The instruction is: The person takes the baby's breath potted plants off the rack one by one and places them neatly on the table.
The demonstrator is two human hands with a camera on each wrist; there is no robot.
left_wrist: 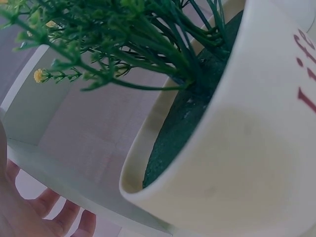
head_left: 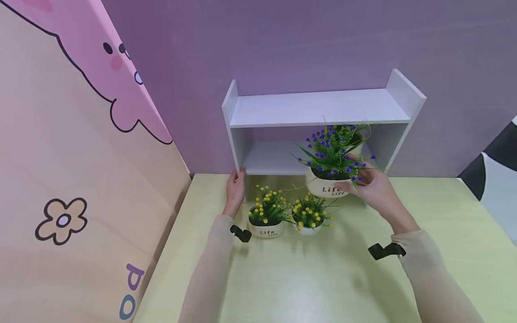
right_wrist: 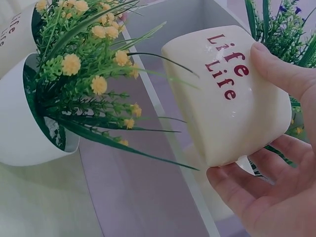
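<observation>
You have a cream pot (head_left: 317, 185) lettered in dark red, with blue-violet flowers (head_left: 322, 154) among green leaves (head_left: 338, 163), and yellow blooms (right_wrist: 98, 85) in a second cream pot (head_left: 264, 231) and a white pot (right_wrist: 19, 123). Your shelf (head_left: 319, 107) is white, your bench (head_left: 282, 278) pale yellow-green, the wall (head_left: 303, 45) purple, your sleeves (head_left: 212, 264) beige; the side panel (head_left: 101, 175) bears a pink cartoon (head_left: 86, 40) and a dark-outlined flower (head_left: 62, 220).

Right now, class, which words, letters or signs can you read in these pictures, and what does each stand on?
"Life Life": blue-flowered pot in the right hand.
"Life Life": cream yellow-flowered pot.
"O": blue letter, wall panel.
Purple letter above it: turned sideways, perhaps "P" or "d"; I cannot tell.
No text shows on the white pot.
</observation>
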